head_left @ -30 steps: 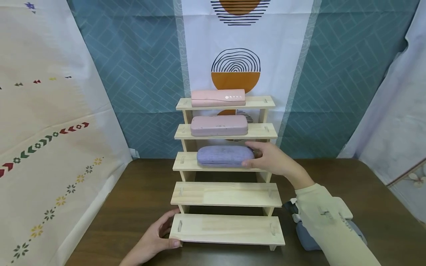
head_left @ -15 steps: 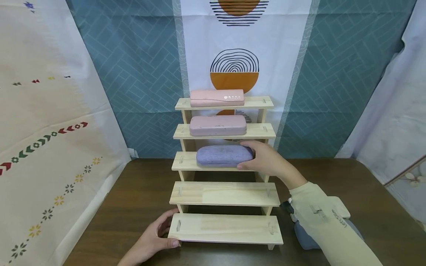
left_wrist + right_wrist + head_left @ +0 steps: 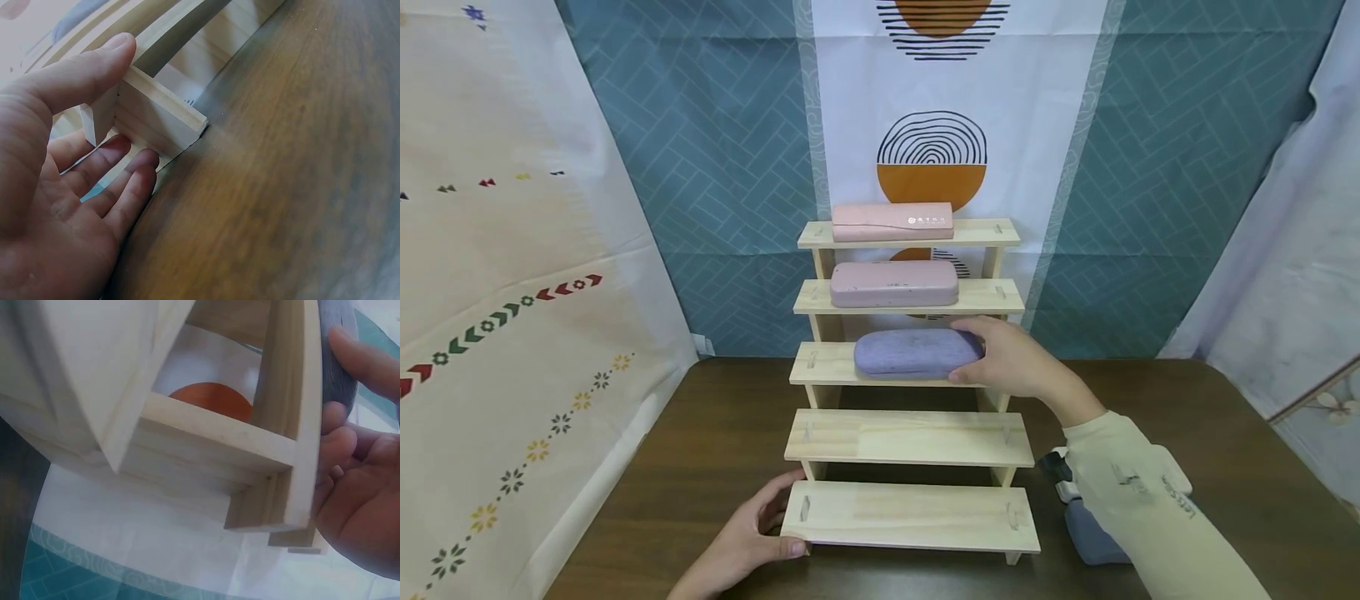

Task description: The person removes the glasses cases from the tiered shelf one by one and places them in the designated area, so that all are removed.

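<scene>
A blue-purple glasses case [image 3: 906,353] lies on the middle shelf of a five-step wooden rack [image 3: 910,437]. My right hand [image 3: 1011,358] grips the case's right end, thumb at the front and fingers behind. In the right wrist view the thumb presses on the case [image 3: 338,369] beside the shelf's edge. At the rack's lower left corner, my left hand [image 3: 748,527] holds the bottom step, its thumb on the front edge. The left wrist view shows the fingers beside the step's wooden end piece [image 3: 156,115]. A mauve case [image 3: 895,285] and a pink case [image 3: 892,222] occupy the two higher shelves.
To the right of the rack, a grey-blue item [image 3: 1093,533] lies on the brown table [image 3: 647,508], partly hidden under the right sleeve [image 3: 1138,492]. Beside it is a small dark and white piece [image 3: 1060,475]. A patterned cloth [image 3: 715,167] hangs behind the rack.
The blue-purple case has slid slightly to the right along its shelf, with my right hand on it. My left hand stays at the rack's lower left corner.
</scene>
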Available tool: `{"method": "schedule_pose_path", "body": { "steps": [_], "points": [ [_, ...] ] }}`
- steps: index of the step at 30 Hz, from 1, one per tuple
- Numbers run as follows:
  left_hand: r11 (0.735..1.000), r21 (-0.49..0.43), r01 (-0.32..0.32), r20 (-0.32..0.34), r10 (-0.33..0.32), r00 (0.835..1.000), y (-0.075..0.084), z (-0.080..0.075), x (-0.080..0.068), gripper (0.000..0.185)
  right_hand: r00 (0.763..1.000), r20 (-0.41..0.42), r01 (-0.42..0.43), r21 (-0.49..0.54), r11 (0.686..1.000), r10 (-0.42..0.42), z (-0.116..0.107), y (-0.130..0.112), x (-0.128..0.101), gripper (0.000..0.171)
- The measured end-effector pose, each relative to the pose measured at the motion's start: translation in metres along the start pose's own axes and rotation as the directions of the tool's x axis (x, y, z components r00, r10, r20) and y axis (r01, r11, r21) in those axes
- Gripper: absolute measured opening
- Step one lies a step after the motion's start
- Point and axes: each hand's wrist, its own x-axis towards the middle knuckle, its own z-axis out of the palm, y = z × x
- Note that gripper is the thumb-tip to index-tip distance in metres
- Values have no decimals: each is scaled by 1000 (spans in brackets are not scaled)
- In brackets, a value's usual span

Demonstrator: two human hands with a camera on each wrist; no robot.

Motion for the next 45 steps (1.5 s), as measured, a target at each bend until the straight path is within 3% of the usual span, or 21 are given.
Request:
{"method": "schedule_pose_path", "body": {
  "steps": [12,33,41,45],
  "points": [
    [1000,15,-2,-5,2,1000,0,0,0,81,998,-19,52,-35,998,-52,-10,9,-13,68],
    [1000,29,5,-8,-5,1000,1,0,1,80,999,-9,-38,-3,999,38,-40,25,-45,74],
    [1000,4,-28,6,28,1000,-2,0,1,79,999,-7,-47,1,999,47,-49,34,-54,76],
    [1000,9,9,-1,-9,1000,-2,-1,0,80,998,-9,-66,-9,998,66,-51,40,-60,74]
  ]
}}
